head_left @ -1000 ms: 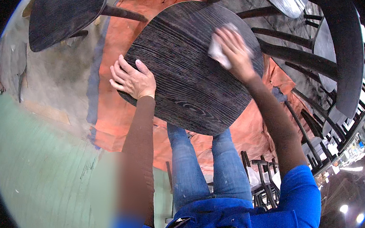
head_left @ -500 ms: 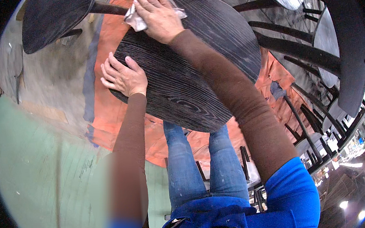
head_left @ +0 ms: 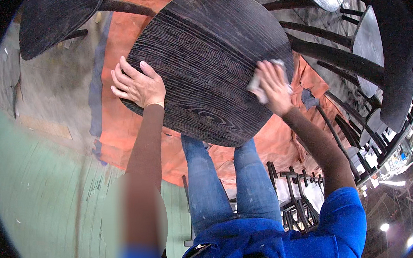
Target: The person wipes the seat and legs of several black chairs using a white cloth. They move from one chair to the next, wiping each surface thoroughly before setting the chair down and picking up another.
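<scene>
In front of me is a black chair seat (head_left: 201, 66) with rounded edges and a visible wood grain. My left hand (head_left: 140, 87) rests on its left edge, fingers spread and holding nothing. At the right edge, my right hand (head_left: 275, 87) presses a crumpled whitish cloth (head_left: 258, 90) against the surface. Motion blurs that hand and the cloth a little. Its fingers lie over the cloth, which sticks out on both sides of them.
An orange sheet (head_left: 119, 131) lies under the seat, bordering a green floor (head_left: 41, 190). Another black chair (head_left: 57, 22) stands at far left. Several dark chairs with legs, such as a grey-topped one (head_left: 368, 53), crowd the right side close to the seat.
My right hand has swept the cloth from the seat's far left edge to its right edge, toward me. My left hand stays at the left edge.
</scene>
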Available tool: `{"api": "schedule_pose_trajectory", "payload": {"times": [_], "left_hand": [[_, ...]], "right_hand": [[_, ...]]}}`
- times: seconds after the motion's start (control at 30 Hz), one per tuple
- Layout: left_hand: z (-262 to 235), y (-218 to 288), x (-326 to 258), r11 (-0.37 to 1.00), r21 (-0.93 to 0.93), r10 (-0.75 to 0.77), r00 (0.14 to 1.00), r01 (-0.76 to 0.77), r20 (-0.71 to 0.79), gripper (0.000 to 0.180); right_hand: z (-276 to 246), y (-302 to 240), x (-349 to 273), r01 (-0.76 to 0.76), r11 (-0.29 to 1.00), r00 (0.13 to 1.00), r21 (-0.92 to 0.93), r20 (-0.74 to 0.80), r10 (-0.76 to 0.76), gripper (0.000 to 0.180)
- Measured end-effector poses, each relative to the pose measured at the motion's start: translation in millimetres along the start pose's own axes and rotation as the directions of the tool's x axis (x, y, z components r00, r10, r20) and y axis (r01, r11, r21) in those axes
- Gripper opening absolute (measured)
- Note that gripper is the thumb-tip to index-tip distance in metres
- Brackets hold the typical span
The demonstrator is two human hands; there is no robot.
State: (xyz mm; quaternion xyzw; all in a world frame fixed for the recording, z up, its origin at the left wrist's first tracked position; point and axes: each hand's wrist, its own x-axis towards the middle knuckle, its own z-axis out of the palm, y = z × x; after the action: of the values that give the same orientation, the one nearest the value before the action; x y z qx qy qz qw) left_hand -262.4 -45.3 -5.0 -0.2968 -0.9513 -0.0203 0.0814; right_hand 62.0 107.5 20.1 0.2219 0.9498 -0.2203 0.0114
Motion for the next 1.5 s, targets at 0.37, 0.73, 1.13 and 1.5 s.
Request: {"api": "schedule_pose_trajectory", "payload": {"times": [0.37,0.73,1.13,1.5], "left_hand": [[3,-4,-1,0.999,-0.032,0.014,1.000,-0.013,0.016,0.051],[1,-1,-2,1.000,-0.017,-0.008,1.000,0.008,0.012,0.050],[1,-3,-1,1.000,-0.027,0.010,1.000,-0.010,0.027,0.054],[-1,0,0,0.999,-0.034,0.008,1.000,-0.008,0.007,0.052]], "right_hand": [[49,-94,221,0.127,0.992,0.917,-0.002,-0.381,-0.119,0.052],[-2,3,-34,0.002,1.000,1.000,-0.017,-0.026,-0.002,0.057],[56,-102,236,0.076,0.995,0.929,-0.070,-0.356,-0.096,0.052],[-15,4,-41,-0.098,0.992,0.995,-0.080,0.002,0.099,0.057]]}}
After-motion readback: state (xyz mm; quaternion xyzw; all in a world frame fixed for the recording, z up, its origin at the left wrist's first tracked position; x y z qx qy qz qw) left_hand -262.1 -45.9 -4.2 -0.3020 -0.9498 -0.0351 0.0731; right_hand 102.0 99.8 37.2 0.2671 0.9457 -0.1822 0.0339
